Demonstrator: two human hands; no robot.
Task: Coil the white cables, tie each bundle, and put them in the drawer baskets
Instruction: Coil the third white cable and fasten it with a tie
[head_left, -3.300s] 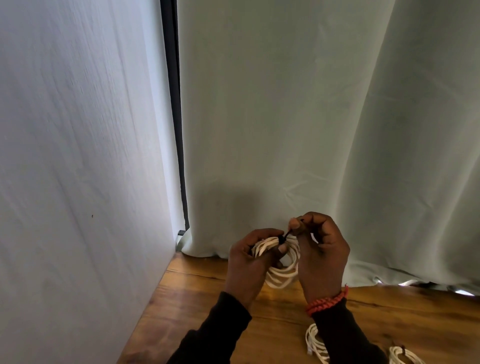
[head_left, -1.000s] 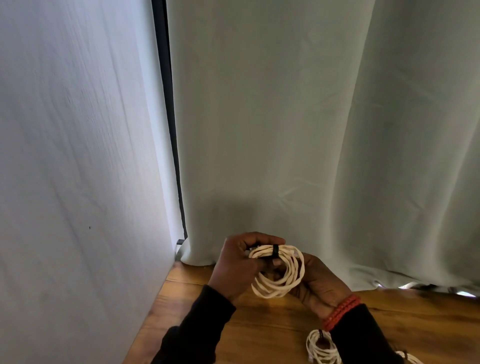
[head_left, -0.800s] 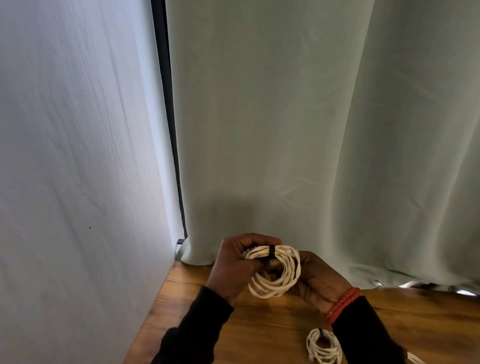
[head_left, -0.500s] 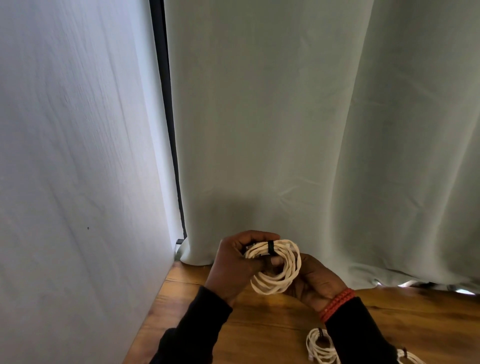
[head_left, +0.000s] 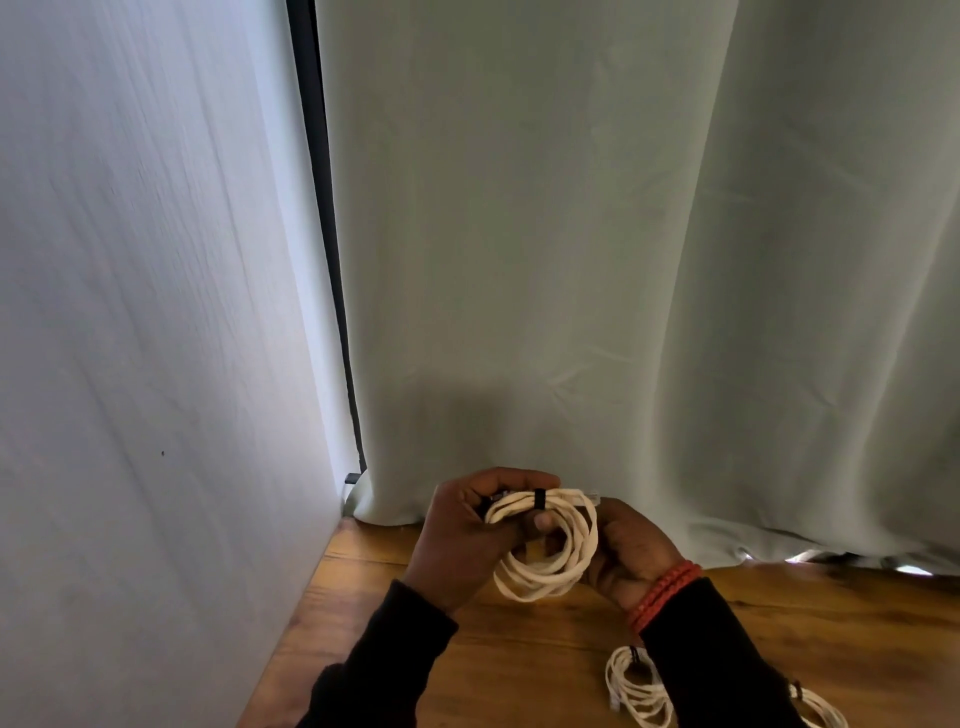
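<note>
While both hands grip the coil (head_left: 545, 551) | wooden table (head_left: 519, 675); pale curtain (head_left: 597, 260) behind

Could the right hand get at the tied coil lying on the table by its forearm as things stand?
Probably not yet: the right hand holds the coil with the left hand. The tied coil lies close, unobstructed.
</note>
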